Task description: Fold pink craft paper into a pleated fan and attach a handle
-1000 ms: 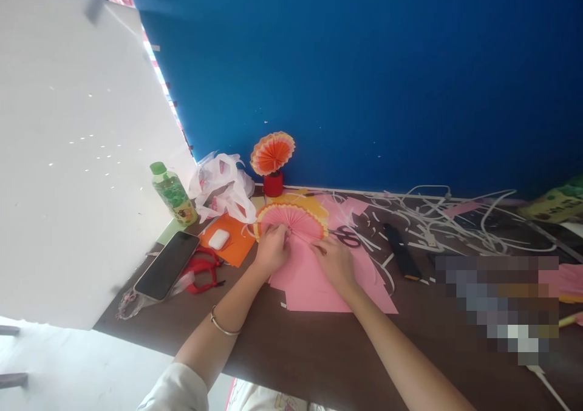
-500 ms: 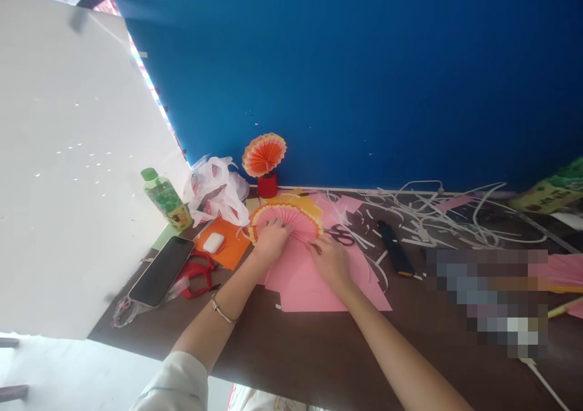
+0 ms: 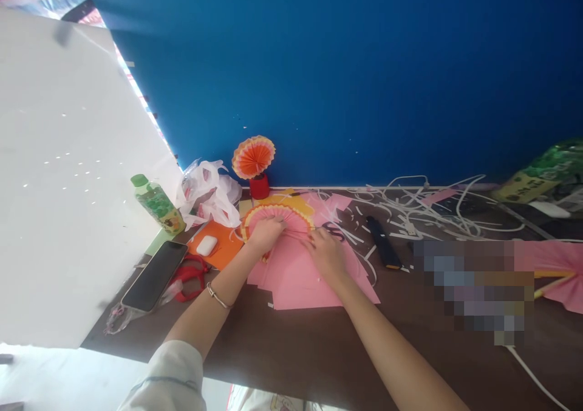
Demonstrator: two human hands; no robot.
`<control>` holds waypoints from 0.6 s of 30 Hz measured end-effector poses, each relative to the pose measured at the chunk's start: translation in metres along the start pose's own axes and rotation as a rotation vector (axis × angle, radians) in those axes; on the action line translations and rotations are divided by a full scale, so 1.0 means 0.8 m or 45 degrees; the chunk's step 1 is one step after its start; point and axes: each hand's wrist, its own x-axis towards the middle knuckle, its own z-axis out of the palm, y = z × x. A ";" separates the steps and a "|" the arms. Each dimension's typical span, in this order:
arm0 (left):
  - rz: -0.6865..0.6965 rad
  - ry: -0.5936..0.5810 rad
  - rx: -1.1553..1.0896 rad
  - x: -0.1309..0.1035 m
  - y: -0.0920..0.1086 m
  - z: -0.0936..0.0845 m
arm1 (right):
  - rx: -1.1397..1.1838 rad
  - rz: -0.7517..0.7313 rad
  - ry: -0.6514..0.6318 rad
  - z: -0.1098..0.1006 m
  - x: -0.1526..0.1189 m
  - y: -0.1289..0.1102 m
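A pleated paper fan (image 3: 296, 220), pink with an orange and yellow rim, lies spread in a half circle on pink paper sheets (image 3: 300, 283). My left hand (image 3: 268, 232) is closed on the fan near its middle, its fingers over the pleats. At the fan's right end my right hand (image 3: 325, 250) has its fingers bent and closed on the edge; the fingertips are partly hidden. Dark-handled scissors (image 3: 336, 232) lie just beyond that hand. Behind the fan, a round pleated orange paper fan (image 3: 254, 158) stands upright on a red base (image 3: 259, 187).
Left of my arm are a phone (image 3: 155, 275), a red strap-like item (image 3: 189, 277), a white earphone case (image 3: 206, 245) on orange paper, a plastic bag (image 3: 212, 195) and a green bottle (image 3: 159, 204). A dark utility knife (image 3: 383, 244), paper strips and white cables (image 3: 455, 217) lie right.
My right hand has shifted from the fan's lower middle toward its right edge. My left hand stays on the pleats. The whole view has swung slightly.
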 end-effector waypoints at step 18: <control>0.239 0.037 0.060 0.004 0.003 0.011 | -0.064 -0.242 -0.243 -0.025 -0.001 0.021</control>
